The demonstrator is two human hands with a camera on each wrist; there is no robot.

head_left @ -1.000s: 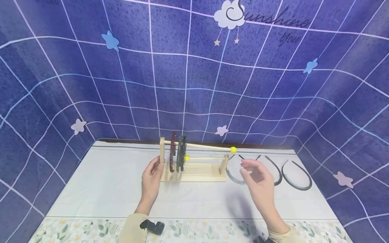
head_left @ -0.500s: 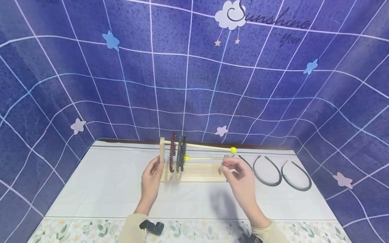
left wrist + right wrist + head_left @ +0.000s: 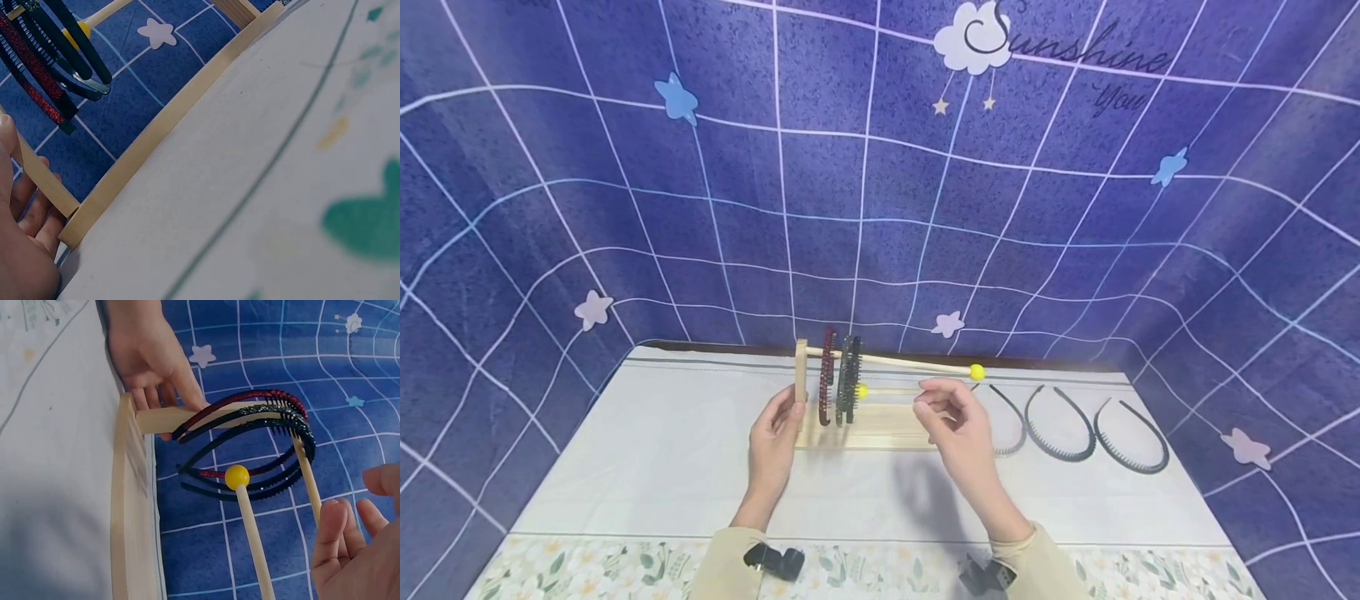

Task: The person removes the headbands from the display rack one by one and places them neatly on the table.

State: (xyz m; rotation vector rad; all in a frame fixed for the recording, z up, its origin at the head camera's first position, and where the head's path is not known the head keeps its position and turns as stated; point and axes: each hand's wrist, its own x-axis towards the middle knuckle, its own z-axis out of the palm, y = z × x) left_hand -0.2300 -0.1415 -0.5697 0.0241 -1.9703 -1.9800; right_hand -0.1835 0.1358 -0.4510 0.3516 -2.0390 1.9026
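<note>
My left hand grips the tall left upright of a wooden display stand, thumb in front and other fingers behind. On the stand's upper rod, near that upright, hang a red glittery headband and dark toothed headbands. A yellow ball caps the rod's right end; another yellow ball tips the lower rod. My right hand, fingers loosely bent and holding nothing visible, hovers before the stand's right part, hiding its short post.
Three more headbands lie on the white cloth right of the stand: one partly behind my right hand, a black one in the middle and another black one farthest right. A blue gridded curtain rises behind the table.
My right hand has moved left from over the loose headbands to in front of the stand's right end. The left hand, the stand and the hanging headbands have stayed put.
</note>
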